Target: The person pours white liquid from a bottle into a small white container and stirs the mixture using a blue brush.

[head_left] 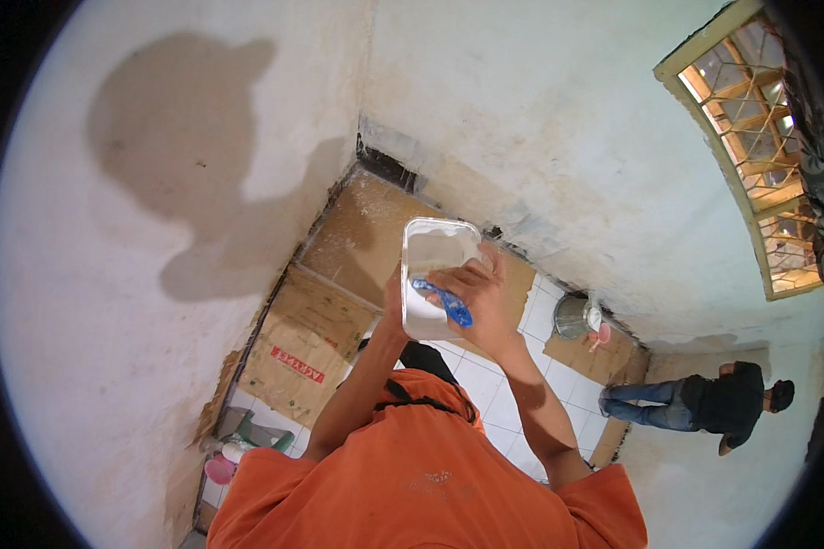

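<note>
A clear rectangular plastic tub with white paint in it is held up in front of my chest. My left hand grips its left side, the fingers mostly hidden behind the wall of the tub. Over the tub's right side, my right hand is closed around a blue-handled paintbrush. The handle slants across the opening, with its thick end toward me. I cannot make out the bristles.
Cardboard sheets cover part of the white tiled floor. A bucket and a pink dipper stand by the right wall. More containers sit at lower left. Another person stands at right, below a latticed window.
</note>
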`<state>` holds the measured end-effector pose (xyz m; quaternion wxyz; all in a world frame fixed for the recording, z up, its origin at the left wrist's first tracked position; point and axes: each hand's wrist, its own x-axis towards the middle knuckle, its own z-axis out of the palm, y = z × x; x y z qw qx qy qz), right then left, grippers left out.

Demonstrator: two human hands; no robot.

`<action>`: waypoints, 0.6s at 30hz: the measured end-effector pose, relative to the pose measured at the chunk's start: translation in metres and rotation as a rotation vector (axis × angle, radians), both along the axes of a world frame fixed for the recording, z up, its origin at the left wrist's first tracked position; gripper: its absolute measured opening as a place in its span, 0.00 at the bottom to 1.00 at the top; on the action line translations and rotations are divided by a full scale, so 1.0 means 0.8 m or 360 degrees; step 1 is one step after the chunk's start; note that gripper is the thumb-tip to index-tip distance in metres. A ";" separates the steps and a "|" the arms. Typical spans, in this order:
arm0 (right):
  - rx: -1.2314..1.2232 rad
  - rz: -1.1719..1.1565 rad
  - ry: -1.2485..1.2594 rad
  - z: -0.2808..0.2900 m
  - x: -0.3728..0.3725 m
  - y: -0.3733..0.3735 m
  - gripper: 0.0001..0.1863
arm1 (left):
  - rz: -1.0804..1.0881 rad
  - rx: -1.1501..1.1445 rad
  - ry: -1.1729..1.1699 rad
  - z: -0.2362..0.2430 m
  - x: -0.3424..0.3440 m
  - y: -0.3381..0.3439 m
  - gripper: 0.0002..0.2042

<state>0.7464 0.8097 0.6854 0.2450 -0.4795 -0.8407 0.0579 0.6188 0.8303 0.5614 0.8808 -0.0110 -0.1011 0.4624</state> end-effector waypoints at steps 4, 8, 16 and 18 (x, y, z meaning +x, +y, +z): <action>-0.0073 -0.0001 0.0014 -0.002 0.000 -0.016 0.10 | 0.0033 -0.0174 0.0282 0.001 0.005 0.001 0.28; -0.0125 -0.0007 0.0021 0.003 -0.001 -0.025 0.09 | 0.0041 -0.0033 0.0224 -0.001 0.003 0.000 0.28; -0.0131 -0.0094 0.0116 0.009 0.003 -0.033 0.08 | 0.0075 0.0007 0.0192 -0.003 -0.001 0.001 0.27; -0.0114 -0.0117 0.0125 0.017 -0.001 -0.032 0.09 | 0.0117 0.0018 0.0269 -0.014 -0.003 0.002 0.26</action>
